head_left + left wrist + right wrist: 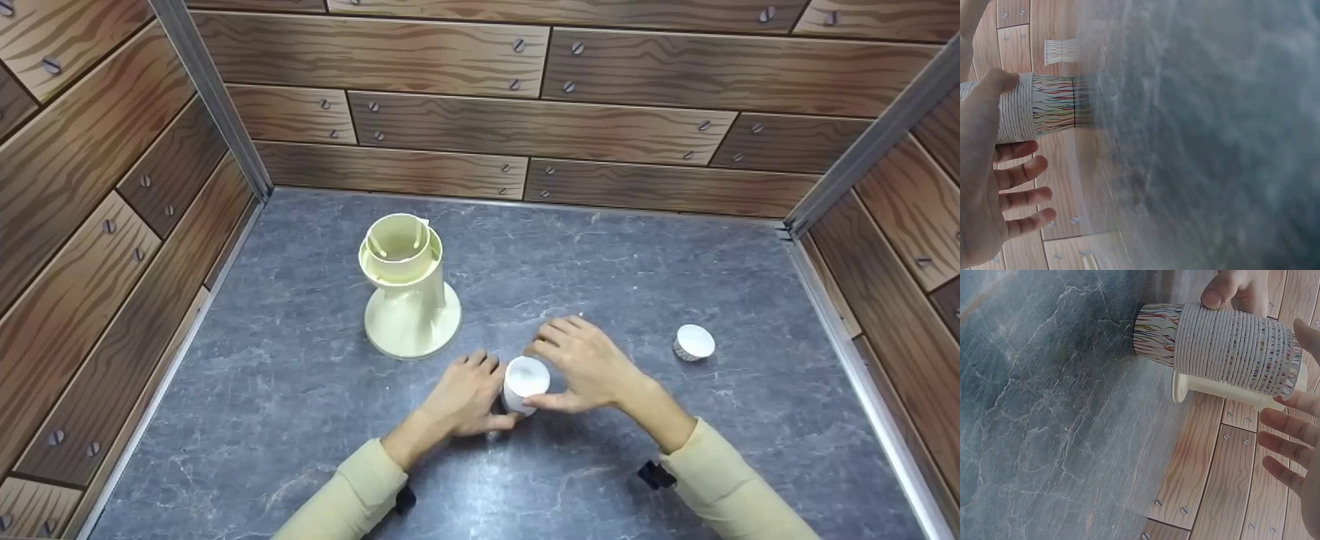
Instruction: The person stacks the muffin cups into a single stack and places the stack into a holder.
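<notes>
A stack of white paper cups [526, 379] stands upright on the tabletop, its bottom cup printed with coloured wavy lines [1053, 104]. My left hand [466, 396] grips the stack low on its side between thumb and index finger; the other fingers spread out beside it. At the top, my right hand [585, 366] pinches the uppermost cup's rim between thumb and index finger, with its remaining fingers apart from the cups. In the right wrist view many nested rims [1230, 349] show between the two hands.
A pale yellow-green plastic stand [409, 319] with a round, tube-like top rises behind the left hand. One small paper cup [694, 343] sits to the right on the dark marbled table [562, 262]. Wood-patterned walls [450, 56] enclose the back and both sides.
</notes>
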Demonstrator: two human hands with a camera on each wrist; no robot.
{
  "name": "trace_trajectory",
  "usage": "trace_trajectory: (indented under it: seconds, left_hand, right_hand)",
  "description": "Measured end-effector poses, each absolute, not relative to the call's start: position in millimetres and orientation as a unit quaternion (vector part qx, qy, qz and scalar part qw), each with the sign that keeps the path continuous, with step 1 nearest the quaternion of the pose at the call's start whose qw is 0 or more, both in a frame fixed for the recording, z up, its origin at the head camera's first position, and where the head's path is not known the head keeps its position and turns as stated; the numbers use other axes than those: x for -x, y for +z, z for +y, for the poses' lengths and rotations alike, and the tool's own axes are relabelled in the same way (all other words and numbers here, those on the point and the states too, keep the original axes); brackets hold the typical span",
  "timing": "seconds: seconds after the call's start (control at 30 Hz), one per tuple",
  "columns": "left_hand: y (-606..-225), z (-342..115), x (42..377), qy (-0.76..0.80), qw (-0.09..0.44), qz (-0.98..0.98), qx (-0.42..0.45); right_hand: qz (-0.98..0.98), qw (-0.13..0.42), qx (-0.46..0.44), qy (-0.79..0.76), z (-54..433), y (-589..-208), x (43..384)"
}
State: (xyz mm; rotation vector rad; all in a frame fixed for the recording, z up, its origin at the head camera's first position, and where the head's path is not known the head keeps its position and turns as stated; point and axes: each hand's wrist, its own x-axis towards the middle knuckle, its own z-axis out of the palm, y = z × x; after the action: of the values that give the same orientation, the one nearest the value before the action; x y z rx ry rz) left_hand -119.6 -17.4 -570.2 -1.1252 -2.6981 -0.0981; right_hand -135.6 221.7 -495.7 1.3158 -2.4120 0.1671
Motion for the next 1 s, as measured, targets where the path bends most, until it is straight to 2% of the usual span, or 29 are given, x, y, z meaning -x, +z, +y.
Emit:
trace_trajectory:
  seconds: [1.0]
  left_hand:
    - [-569.4, -17.7, 119.5, -0.019, 0.083, -0.922, 0.379]
  right_hand:
    - [-0.862, 0.186, -0.469, 0.052, 222.0, -503.0, 136.4]
